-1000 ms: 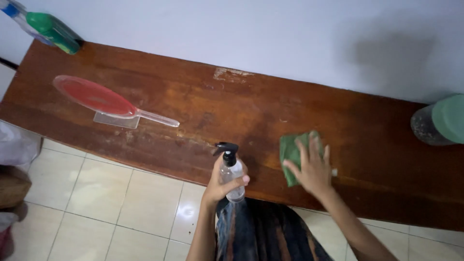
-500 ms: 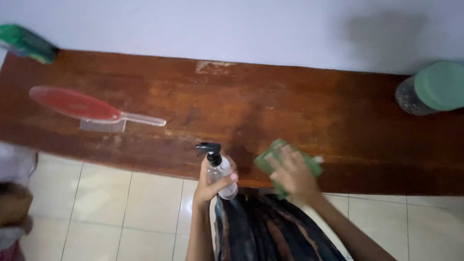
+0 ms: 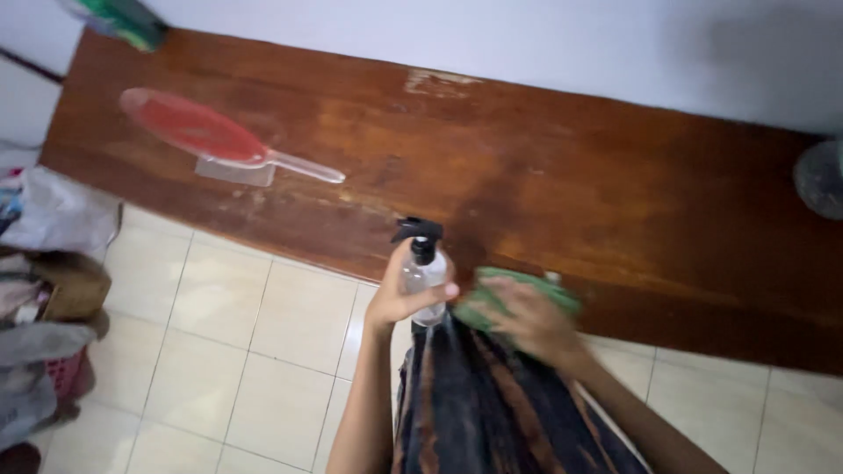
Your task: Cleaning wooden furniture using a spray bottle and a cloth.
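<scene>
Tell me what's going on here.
A person stands at a long wooden shelf against the wall. The left hand holds a clear spray bottle upright, and the right hand presses a green cloth at the shelf's front edge. A red hairbrush lies further left.

You hold a clear spray bottle (image 3: 423, 279) with a black trigger head upright, nozzle pointing to nine o'clock, at the near edge of the bench. At its three o'clock, a crumpled green cloth (image 3: 514, 297) lies on that edge, blurred.
</scene>
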